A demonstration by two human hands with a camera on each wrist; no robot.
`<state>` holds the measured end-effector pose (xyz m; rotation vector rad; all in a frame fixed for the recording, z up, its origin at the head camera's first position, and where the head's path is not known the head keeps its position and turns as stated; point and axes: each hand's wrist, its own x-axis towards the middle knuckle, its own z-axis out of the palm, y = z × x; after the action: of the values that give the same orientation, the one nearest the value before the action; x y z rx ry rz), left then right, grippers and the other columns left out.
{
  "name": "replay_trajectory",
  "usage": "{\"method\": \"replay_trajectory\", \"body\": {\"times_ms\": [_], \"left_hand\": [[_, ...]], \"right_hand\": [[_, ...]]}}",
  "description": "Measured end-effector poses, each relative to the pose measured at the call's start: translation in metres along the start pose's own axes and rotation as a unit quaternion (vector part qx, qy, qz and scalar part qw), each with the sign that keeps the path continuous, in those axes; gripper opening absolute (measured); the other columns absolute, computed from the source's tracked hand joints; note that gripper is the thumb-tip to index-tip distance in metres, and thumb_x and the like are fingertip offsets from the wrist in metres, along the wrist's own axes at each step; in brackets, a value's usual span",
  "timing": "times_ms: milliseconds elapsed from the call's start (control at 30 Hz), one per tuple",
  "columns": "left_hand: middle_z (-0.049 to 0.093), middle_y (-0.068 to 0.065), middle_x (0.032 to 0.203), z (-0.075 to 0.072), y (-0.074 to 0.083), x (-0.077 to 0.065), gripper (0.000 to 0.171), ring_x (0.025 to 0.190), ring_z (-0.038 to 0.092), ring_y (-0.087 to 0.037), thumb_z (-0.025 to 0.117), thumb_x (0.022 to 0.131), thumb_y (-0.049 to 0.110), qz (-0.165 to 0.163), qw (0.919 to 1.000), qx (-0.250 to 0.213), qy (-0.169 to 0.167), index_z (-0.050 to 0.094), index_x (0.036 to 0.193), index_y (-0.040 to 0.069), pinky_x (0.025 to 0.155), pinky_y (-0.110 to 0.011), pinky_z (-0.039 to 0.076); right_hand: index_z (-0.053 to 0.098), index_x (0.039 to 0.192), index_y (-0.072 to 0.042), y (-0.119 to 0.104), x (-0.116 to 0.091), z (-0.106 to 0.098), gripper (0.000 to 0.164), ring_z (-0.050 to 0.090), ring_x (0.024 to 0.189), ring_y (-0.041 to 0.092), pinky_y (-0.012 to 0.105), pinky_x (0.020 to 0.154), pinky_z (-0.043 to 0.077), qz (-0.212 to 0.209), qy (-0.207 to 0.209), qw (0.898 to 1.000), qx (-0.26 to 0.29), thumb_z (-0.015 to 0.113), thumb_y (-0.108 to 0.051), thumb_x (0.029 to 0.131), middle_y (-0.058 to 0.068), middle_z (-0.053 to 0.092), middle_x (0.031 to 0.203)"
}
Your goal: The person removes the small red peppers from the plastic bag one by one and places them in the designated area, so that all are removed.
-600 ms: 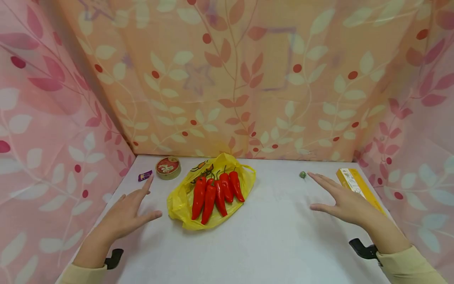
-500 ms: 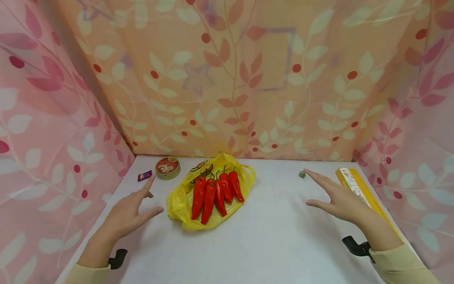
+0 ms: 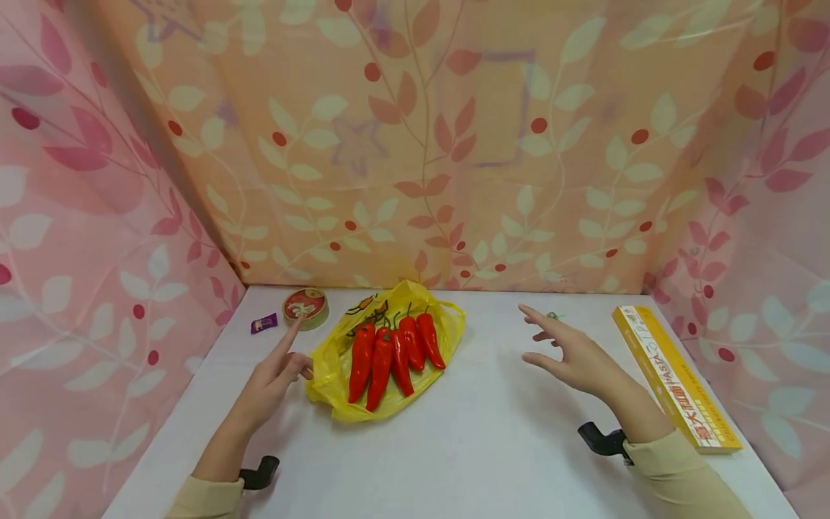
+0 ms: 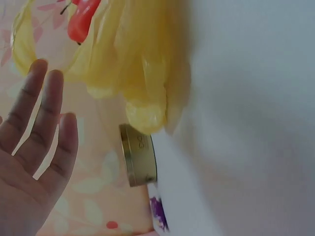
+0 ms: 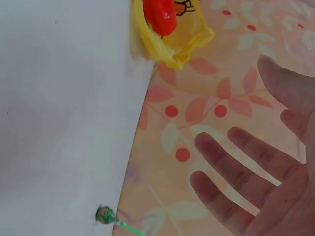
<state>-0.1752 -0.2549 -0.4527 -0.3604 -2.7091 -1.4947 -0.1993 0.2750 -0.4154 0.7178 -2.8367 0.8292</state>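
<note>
Several red chili peppers (image 3: pixel 380 367) lie on a spread yellow plastic bag (image 3: pixel 344 404) left of the table's middle. My left hand (image 3: pixel 266 389) hovers at the bag's left side, index finger extended and holding nothing; whether it touches the bag I cannot tell. In the left wrist view, that hand's fingers (image 4: pixel 51 103) are relaxed beside the yellow bag (image 4: pixel 142 54). My right hand (image 3: pixel 573 357) hangs in the air right of the bag, with nothing in it. Just beyond its fingers lies a small green-wrapped lollipop (image 3: pixel 552 315), whose green stick shows in the right wrist view.
A round tin (image 3: pixel 306 308) with a red lid stands at the back left, next to a small purple wrapped packet (image 3: pixel 264 323). Along the right edge lies a yellow pasta box (image 3: pixel 677 382). Floral curtains (image 3: pixel 415 144) enclose the white table (image 3: pixel 454 454) behind and on both sides.
Both hands have moved inward, the left one rightward towards the bag and the right one leftward, uncovering more of the pasta box. The objects on the table keep their places.
</note>
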Motion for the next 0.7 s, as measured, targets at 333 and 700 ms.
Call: {"method": "replay_trajectory", "body": {"times_ms": [333, 700], "left_hand": [[0.074, -0.003, 0.094, 0.014, 0.004, 0.001, 0.081, 0.093, 0.066, -0.019, 0.069, 0.096, 0.04, -0.077, 0.9964, -0.027, -0.023, 0.016, 0.156, 0.052, 0.097, -0.042, 0.054], [0.07, -0.012, 0.117, 0.018, -0.002, 0.001, 0.05, 0.099, 0.067, -0.019, 0.071, 0.095, 0.027, -0.053, 0.994, -0.087, -0.041, 0.057, 0.143, 0.019, 0.086, -0.02, 0.057]], "right_hand": [[0.032, 0.158, -0.035, -0.01, 0.021, 0.024, 0.081, 0.067, 0.112, 0.025, 0.051, 0.089, 0.058, -0.014, -0.006, 0.999, 0.037, 0.077, -0.036, 0.09, 0.004, 0.059, 0.14], [0.042, 0.155, -0.024, -0.021, 0.043, 0.04, 0.073, 0.067, 0.112, 0.026, 0.052, 0.095, 0.056, -0.034, -0.017, 0.996, 0.076, 0.077, -0.032, 0.091, 0.005, 0.057, 0.144]]}}
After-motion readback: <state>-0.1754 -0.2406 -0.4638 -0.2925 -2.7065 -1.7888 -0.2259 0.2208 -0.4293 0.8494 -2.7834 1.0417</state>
